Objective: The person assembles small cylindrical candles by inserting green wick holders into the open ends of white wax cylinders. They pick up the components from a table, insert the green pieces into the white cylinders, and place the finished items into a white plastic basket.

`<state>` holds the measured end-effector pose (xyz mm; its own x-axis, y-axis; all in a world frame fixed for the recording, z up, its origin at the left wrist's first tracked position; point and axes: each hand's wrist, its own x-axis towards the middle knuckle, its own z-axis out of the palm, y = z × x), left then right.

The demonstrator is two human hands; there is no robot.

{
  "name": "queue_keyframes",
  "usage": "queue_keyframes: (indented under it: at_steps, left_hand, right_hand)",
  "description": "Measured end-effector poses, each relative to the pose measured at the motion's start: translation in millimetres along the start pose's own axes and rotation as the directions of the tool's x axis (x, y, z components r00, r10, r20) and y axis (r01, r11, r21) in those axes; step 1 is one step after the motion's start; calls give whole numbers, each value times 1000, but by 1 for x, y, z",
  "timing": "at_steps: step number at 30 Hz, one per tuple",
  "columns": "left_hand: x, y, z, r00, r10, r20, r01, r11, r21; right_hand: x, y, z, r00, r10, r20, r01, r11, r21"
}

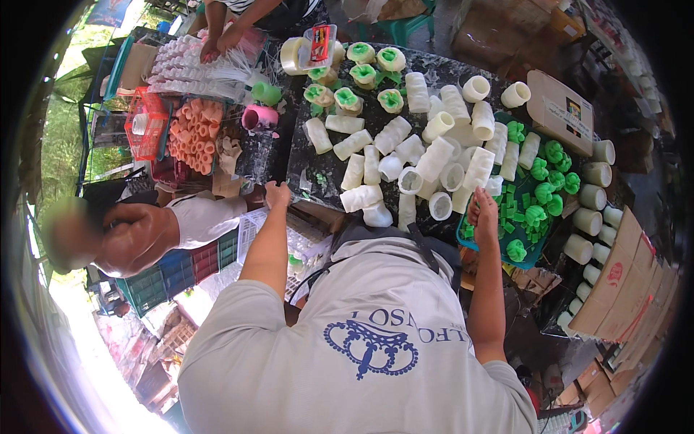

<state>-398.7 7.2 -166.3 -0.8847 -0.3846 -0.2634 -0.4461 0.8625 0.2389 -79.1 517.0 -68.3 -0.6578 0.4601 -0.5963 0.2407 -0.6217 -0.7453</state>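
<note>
My left hand (277,194) is at the left front corner of the black table (307,155), its fingers curled in; what they hold, if anything, is hidden. My right hand (483,211) is closed beside the left rim of a teal tray (531,259), just below a white wavy cylinder (478,169); I cannot make out anything in its fingers. The tray holds green flower-shaped pieces (535,215) and small green blocks (510,210). Many white, wax-like hollow cylinders (436,159) lie and stand across the table. Behind them are cream cups with green tops (363,75).
A roll of clear tape (293,56) and a small plastic box (320,45) sit at the back. A cardboard box (560,108) and more white cylinders (578,246) are at right. A co-worker's hands (220,45) work far left; another person (141,235) is at left. Orange pieces (195,134) are piled there.
</note>
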Motion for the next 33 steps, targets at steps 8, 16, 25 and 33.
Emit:
queue_keyframes:
  at_steps: [8, 16, 25, 33]
  left_hand:
    - [13, -6, -11, 974, 171, 147, -195, 966, 167]
    - [8, 16, -17, 893, 416, 174, -451, 813, 369]
    - [-15, 44, -18, 931, 337, 137, -362, 816, 450]
    - [16, -1, -3, 970, 241, 5, -234, 938, 256]
  right_hand:
    - [-15, 11, 12, 1000, 15, -17, -17, 993, -113]
    - [-21, 19, 27, 998, 57, 28, -56, 998, -22]
    - [-22, 13, 35, 999, 17, -28, -16, 999, 44]
    - [-26, 9, 36, 999, 33, -39, -27, 989, 148]
